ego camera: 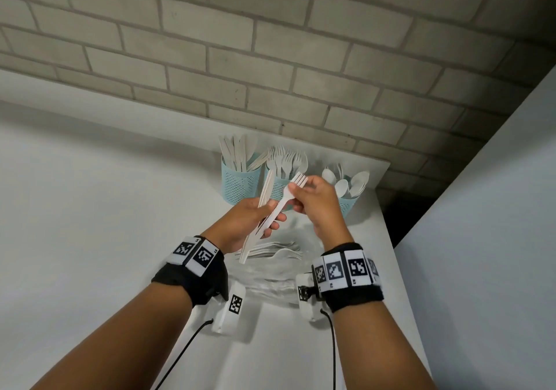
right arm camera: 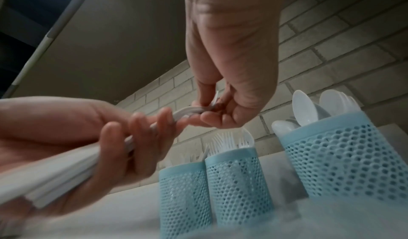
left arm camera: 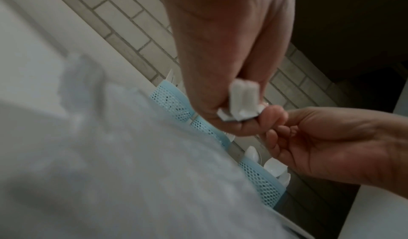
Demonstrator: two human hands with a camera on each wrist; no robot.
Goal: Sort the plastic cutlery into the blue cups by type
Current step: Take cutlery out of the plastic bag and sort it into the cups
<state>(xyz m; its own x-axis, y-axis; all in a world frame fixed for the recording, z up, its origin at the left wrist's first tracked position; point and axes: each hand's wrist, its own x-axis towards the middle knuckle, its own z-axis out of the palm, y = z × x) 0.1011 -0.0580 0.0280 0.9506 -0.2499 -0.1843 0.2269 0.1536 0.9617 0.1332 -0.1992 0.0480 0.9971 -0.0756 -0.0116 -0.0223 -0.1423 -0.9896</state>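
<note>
Mid-sort: left hand (ego camera: 249,221) clenched round a bundle (ego camera: 264,197) of cutlery, right hand (ego camera: 316,200) pinching a fork (ego camera: 296,183) out of it, above the table (ego camera: 120,209). Next, probably: pull free, drop into middle cup (right arm camera: 236,181), tines up; loose forks (ego camera: 279,251) remain below.

Black wristbands (ego camera: 192,281) bearing white square-coded tags, cables attached.

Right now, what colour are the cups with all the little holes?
Light blue. The cups show best in the right wrist view, where their mesh of tiny holes is close and clear.
</note>
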